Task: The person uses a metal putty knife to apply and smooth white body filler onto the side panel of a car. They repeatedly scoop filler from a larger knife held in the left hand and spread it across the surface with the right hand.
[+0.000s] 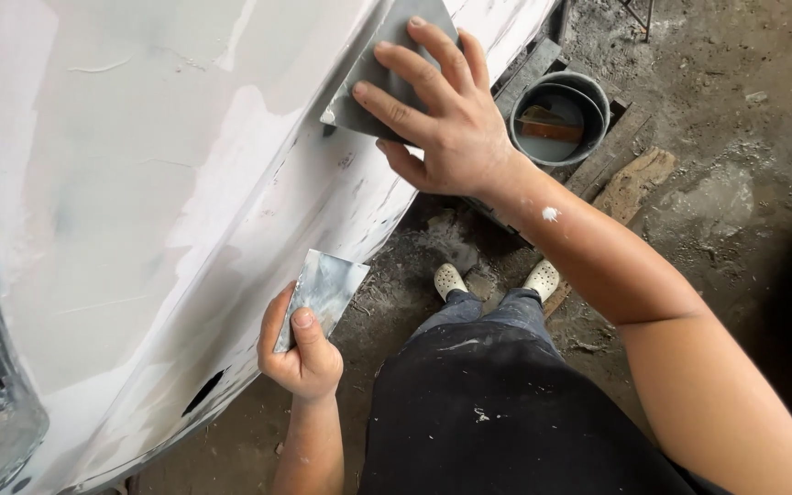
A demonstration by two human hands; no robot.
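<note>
A large curved body panel (139, 202), coated in white and pale grey filler, fills the left of the view. My right hand (442, 119) presses a flat grey metal spreader (387, 41) against the panel's upper right part, fingers spread over the blade. My left hand (302, 353) is lower down, closed around a second, smaller metal spreader (327, 284) smeared with filler, held upright just off the panel's lower edge. A white filler spot sits on my right forearm.
A grey bucket (588, 87) with a brown stick inside stands on a wooden pallet (611, 156) behind my right hand. Below are my knees in dark trousers and white clogs (448, 280) on a dirt floor (735, 183). A dark hole (203, 392) marks the panel's bottom.
</note>
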